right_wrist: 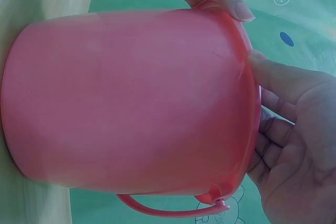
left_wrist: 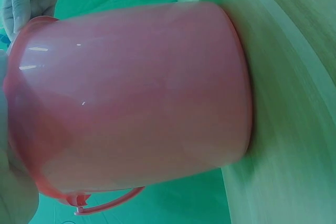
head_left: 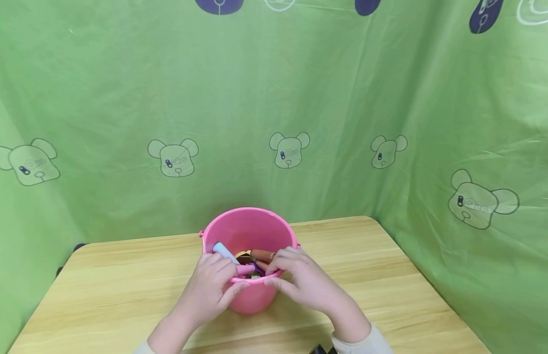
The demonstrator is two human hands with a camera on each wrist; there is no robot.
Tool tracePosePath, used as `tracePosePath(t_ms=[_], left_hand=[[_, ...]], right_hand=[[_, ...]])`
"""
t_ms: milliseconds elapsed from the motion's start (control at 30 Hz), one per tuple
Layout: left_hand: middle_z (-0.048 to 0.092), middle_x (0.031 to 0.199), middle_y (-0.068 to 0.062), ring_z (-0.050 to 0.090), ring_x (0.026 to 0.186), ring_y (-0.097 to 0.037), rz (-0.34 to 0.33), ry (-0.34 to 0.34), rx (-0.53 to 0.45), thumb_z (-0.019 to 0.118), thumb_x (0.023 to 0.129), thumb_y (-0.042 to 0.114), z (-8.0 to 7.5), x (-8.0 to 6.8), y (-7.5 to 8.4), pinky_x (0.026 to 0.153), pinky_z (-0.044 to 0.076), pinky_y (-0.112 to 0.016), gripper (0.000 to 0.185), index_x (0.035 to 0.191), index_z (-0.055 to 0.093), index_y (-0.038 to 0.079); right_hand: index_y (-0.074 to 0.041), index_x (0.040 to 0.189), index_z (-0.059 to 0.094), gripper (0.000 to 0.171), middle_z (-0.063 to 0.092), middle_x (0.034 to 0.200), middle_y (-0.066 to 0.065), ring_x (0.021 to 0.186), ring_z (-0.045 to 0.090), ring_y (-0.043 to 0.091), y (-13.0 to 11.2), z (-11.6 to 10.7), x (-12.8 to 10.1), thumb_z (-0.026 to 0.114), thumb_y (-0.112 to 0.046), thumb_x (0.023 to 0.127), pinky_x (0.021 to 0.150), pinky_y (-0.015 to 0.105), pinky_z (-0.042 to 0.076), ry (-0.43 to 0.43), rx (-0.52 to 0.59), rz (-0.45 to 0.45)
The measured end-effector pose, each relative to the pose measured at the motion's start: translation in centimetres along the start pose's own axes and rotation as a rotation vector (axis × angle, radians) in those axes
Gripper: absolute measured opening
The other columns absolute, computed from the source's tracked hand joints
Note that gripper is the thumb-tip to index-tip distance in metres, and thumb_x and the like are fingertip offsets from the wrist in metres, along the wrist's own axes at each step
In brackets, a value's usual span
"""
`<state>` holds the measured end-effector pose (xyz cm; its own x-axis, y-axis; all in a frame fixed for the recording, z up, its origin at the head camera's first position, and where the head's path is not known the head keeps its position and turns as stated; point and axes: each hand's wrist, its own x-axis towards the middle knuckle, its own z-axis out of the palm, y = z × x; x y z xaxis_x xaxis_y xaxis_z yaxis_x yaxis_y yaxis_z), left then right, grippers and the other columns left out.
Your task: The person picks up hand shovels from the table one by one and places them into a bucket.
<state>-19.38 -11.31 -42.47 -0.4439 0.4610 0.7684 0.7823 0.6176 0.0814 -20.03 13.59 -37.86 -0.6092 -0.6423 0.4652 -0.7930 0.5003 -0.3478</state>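
A pink bucket [head_left: 256, 299] stands upright on the table, its glossy wall filling much of both wrist views. My left hand [head_left: 210, 279] holds the near left rim, fingers over the edge and thumb outside. On the near right rim is my right hand [head_left: 305, 281], its thumb against the outer wall and fingers curled inside. Within the bucket lie a light blue stick-like piece [head_left: 225, 251], a pink rod-shaped piece [head_left: 245, 269], brownish-orange sticks [head_left: 261, 254] and something purple [head_left: 258, 268]. The hands and rim hide part of the contents, so their exact kinds cannot be told.
The wood-grain table [head_left: 123, 290] extends on both sides of the bucket. Green cloth with bear-head prints [head_left: 327, 98] hangs behind and beside it. The bucket's pink handle [right_wrist: 170, 213] hangs down on the far side. A small black object [head_left: 319, 349] shows at the bottom edge.
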Motion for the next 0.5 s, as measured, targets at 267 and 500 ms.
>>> tracePosePath(t_ms=[267, 500], left_hand=[[0.063, 0.088, 0.011, 0.054, 0.086, -0.013, -0.008, -0.006, 0.009, 0.046, 0.104, 0.049, 0.13, 0.23, -0.12, 0.084, 0.039, -0.037, 0.037, 0.102, 0.069, 0.02], [0.063, 0.086, 0.009, 0.053, 0.085, -0.013, -0.006, -0.01, 0.002, 0.046, 0.104, 0.049, 0.13, 0.32, -0.19, 0.083, 0.04, -0.037, 0.037, 0.093, 0.066, 0.019]], right_hand=[[-0.024, 0.09, 0.07, 0.008, 0.065, 0.101, -0.018, 0.094, 0.056, 0.004, 0.1, -0.09, 0.13, 0.073, -0.032, 0.092, 0.091, 0.038, 0.042, -0.008, 0.014, 0.019], [-0.025, 0.09, 0.071, 0.008, 0.061, 0.092, -0.019, 0.089, 0.054, 0.003, 0.2, -0.08, 0.22, 0.073, -0.032, 0.092, 0.09, 0.036, 0.042, -0.015, 0.006, 0.031]])
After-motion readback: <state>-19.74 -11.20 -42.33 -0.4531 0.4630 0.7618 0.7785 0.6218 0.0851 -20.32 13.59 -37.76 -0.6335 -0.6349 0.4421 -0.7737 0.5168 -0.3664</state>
